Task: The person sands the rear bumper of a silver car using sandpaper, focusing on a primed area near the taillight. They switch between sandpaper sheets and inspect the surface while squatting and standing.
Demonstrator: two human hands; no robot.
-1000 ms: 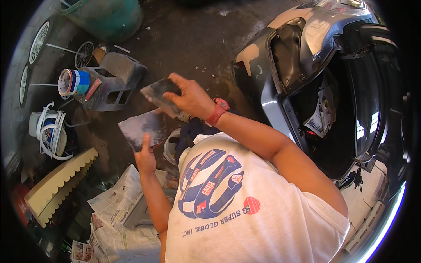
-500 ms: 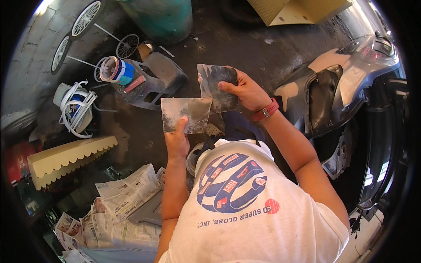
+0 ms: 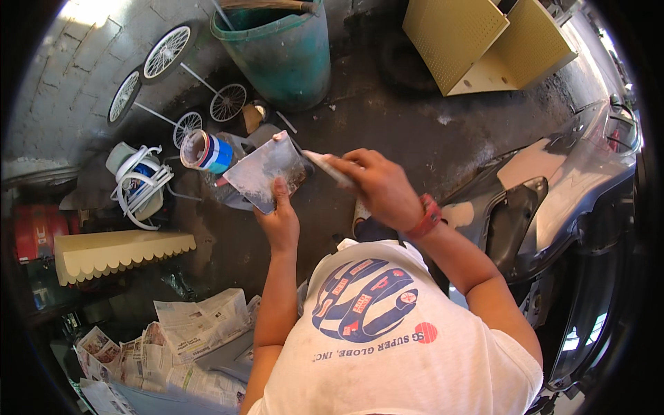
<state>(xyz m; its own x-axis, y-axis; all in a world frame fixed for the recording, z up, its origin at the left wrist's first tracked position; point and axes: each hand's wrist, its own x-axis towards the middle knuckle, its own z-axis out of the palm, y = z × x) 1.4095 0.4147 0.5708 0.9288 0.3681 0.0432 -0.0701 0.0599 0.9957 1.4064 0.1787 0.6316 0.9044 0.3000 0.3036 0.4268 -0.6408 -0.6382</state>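
My left hand (image 3: pixel 279 225) holds a flat, square grey plate (image 3: pixel 259 169) by its lower edge, thumb on top. Whitish smears coat the plate, and a small pinkish lump of paste (image 3: pixel 279 136) sits at its far corner. Just to the right, my right hand (image 3: pixel 380 183) grips a second flat plate (image 3: pixel 324 163), now seen nearly edge-on with pale paste along its edge. The two plates are close, with a small gap between them. Behind the left plate, a paint can (image 3: pixel 205 151) with a blue label stands on a grey plastic stool (image 3: pixel 238 144), partly hidden.
A green bin (image 3: pixel 280 66) stands ahead, near white spoked wheels (image 3: pixel 168 52). A cream metal piece (image 3: pixel 477 41) lies far right. Grey car body panels (image 3: pixel 553 187) with beige patches fill the right. A scalloped cream panel (image 3: pixel 124 252) and newspaper (image 3: pixel 200 321) are at left.
The left plate has moved up and left and turned, tilting diagonally. My right hand has turned its plate from face-on to nearly edge-on and lowered it. The view has shifted, showing more ahead.
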